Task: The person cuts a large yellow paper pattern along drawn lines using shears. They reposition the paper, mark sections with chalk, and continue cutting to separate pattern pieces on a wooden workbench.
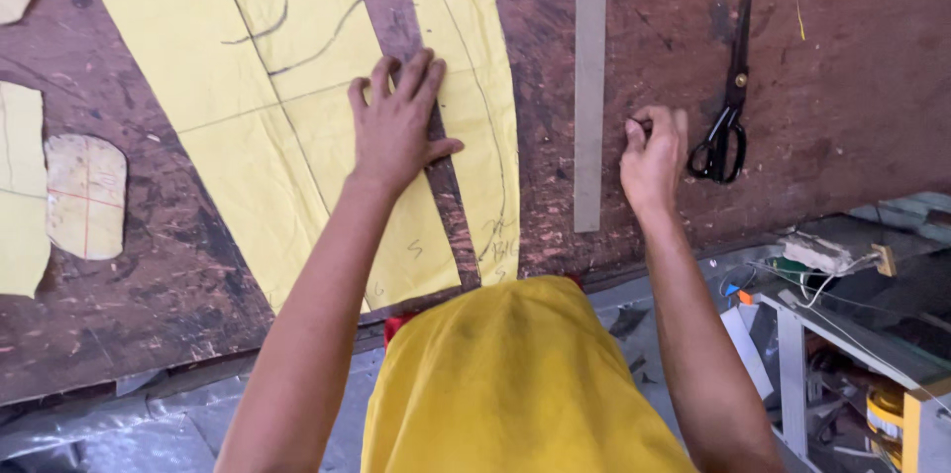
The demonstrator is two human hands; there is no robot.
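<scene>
Pattern marking on yellow fabric, spread flat on a worn brown table: curved and straight outlines are already drawn, and two panels lie separated by a narrow gap, with no cutting under way. The left hand, open with fingers spread, presses across that gap. The right hand, curled shut on a small dark marker, rests between the metal ruler and the black scissors.

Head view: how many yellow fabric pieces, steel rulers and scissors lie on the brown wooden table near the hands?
Long yellow fabric pieces with drawn pencil lines: 2
Long grey steel ruler: 1
Black-handled scissors: 1
Total: 4
The left hand presses the fabric; the right hand pinches something small.
</scene>
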